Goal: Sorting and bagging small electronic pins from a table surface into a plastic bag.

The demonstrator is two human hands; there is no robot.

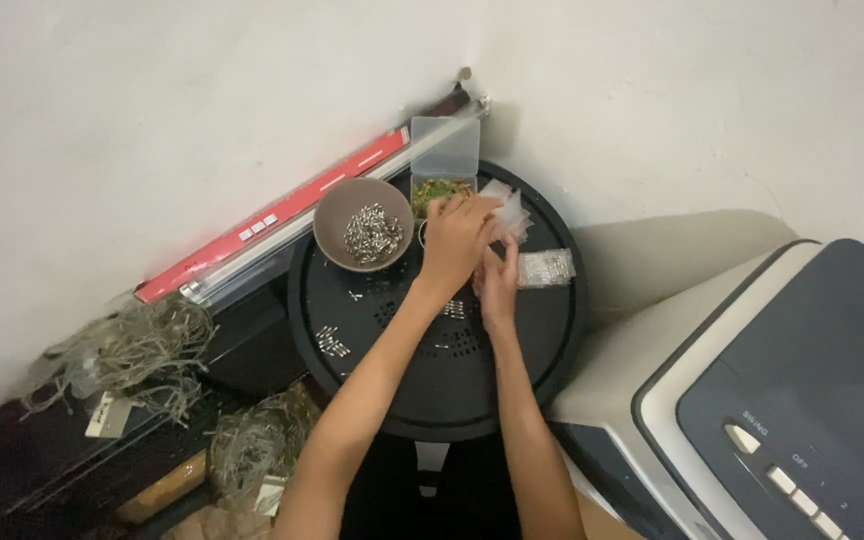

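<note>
- The left hand (455, 240) reaches to the small clear box (441, 185) of green parts; its grip on anything I cannot tell.
- The right hand (499, 280) pinches one clear bag (509, 212) at the round black tabletop (432, 390).
- Better to keep the bag mouth open and near the box.
- I count one brown bowl (363, 224) of metal pieces and one filled bag (545, 267).

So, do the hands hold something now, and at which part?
It cannot be told for sure. The left hand lies over small clear plastic bags beside the open box; the right hand touches them from below. Fingers hide any grip.
</note>
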